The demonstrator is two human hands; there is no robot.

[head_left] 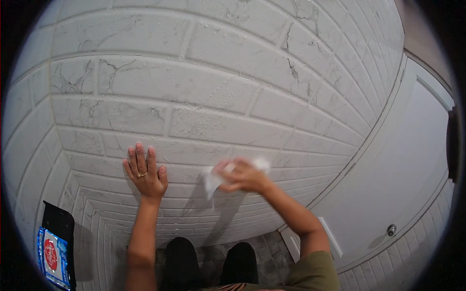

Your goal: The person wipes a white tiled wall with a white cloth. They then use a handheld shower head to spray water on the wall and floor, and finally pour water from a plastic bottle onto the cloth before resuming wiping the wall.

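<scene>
while we looked in the head view, we saw the left hand (148,178) open and flat on the tiled wall (141,34). to its right, the white cloth (211,183) stretched roughly sideways in its long axis, gripped by the nearer right hand (246,176), which was blurred.

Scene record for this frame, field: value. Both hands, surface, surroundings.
left hand: open, palm on wall, fingers up, ring on one finger
right hand: motion-blurred, holding white cloth at the wall
cloth material: fabric or paper, too blurred to tell
wall: white tiles, dark veins, droplets
lower left: blue packet against a black object
right side: white door, round metal knob
below: grey floor, wearer's dark-clad legs
</scene>
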